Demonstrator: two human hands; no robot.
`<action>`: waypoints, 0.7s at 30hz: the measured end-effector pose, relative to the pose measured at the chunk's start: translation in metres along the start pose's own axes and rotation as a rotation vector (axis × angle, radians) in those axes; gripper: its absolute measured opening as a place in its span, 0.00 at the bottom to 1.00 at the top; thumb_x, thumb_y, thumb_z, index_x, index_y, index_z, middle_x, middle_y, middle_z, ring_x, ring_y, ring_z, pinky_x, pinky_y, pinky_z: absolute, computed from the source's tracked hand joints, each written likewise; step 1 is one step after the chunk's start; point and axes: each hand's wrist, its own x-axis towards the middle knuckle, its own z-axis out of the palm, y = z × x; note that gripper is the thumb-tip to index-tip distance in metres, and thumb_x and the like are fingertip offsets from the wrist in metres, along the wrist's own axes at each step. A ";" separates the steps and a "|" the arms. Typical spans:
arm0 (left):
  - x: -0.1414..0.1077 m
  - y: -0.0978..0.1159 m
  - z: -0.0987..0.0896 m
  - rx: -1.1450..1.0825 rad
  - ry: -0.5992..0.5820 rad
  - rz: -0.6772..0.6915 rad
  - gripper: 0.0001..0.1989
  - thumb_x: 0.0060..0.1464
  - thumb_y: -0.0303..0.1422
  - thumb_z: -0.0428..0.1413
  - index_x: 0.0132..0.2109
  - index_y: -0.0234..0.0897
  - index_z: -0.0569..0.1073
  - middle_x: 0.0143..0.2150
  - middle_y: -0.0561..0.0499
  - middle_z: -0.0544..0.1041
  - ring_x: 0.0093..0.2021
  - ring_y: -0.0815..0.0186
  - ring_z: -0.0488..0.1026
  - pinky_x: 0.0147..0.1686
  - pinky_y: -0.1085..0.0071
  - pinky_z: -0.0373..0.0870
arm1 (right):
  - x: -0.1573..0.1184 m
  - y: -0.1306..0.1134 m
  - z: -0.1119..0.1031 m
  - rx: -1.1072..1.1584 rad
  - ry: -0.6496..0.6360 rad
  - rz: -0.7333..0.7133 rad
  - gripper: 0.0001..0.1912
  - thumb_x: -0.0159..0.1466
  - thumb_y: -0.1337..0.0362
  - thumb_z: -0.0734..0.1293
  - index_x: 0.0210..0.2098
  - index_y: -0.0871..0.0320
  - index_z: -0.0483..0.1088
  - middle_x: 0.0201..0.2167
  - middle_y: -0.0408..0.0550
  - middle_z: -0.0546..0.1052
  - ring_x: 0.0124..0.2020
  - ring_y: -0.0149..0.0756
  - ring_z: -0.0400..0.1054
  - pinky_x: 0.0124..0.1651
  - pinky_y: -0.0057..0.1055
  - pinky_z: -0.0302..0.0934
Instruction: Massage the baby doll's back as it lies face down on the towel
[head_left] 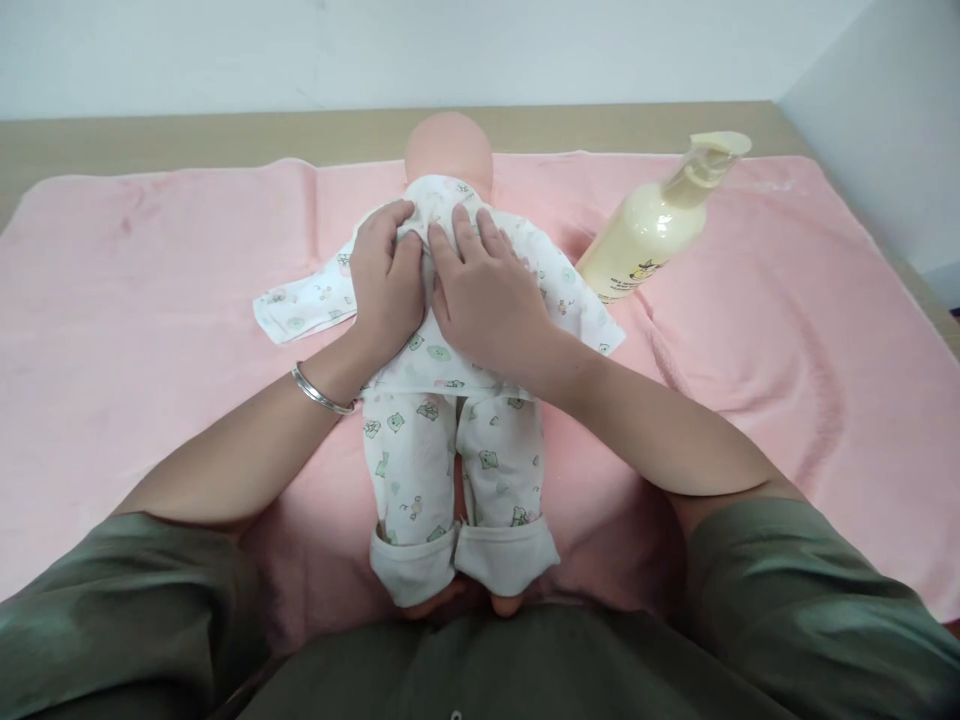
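Observation:
A baby doll lies on a pink blanket with the back of its bare head toward the far side. It wears a white printed top and matching trousers with turned-up cuffs. My left hand rests on the left of the doll's upper back, thumb pointing up beside the bent index finger; its other fingers are hidden. Flat on the right side of the back lies my right hand, fingers stretched toward the doll's neck. Neither hand holds anything visible. The doll's face and hands cannot be seen.
A pale yellow pump bottle is on the blanket right of the doll, slanting rightward in view. The pink blanket covers most of the wooden table. White walls border the back and right.

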 end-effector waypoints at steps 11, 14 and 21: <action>-0.003 0.004 -0.002 0.030 -0.018 0.243 0.16 0.67 0.37 0.54 0.59 0.46 0.73 0.68 0.48 0.75 0.74 0.53 0.66 0.78 0.52 0.58 | 0.034 0.041 0.015 0.046 0.049 -0.026 0.35 0.77 0.55 0.57 0.78 0.65 0.51 0.80 0.59 0.51 0.82 0.59 0.40 0.82 0.65 0.36; -0.004 0.001 -0.002 0.016 -0.068 0.206 0.18 0.68 0.40 0.56 0.62 0.49 0.72 0.70 0.49 0.72 0.77 0.51 0.62 0.80 0.51 0.54 | 0.033 0.041 0.016 0.025 0.049 -0.025 0.35 0.76 0.57 0.57 0.78 0.66 0.51 0.80 0.60 0.51 0.82 0.59 0.41 0.82 0.65 0.37; 0.003 0.004 0.003 0.121 -0.051 0.007 0.21 0.61 0.31 0.54 0.60 0.39 0.74 0.64 0.43 0.77 0.70 0.48 0.70 0.75 0.50 0.63 | 0.017 0.016 0.001 -0.060 0.021 0.035 0.33 0.77 0.62 0.58 0.77 0.70 0.53 0.78 0.66 0.57 0.80 0.61 0.49 0.80 0.61 0.47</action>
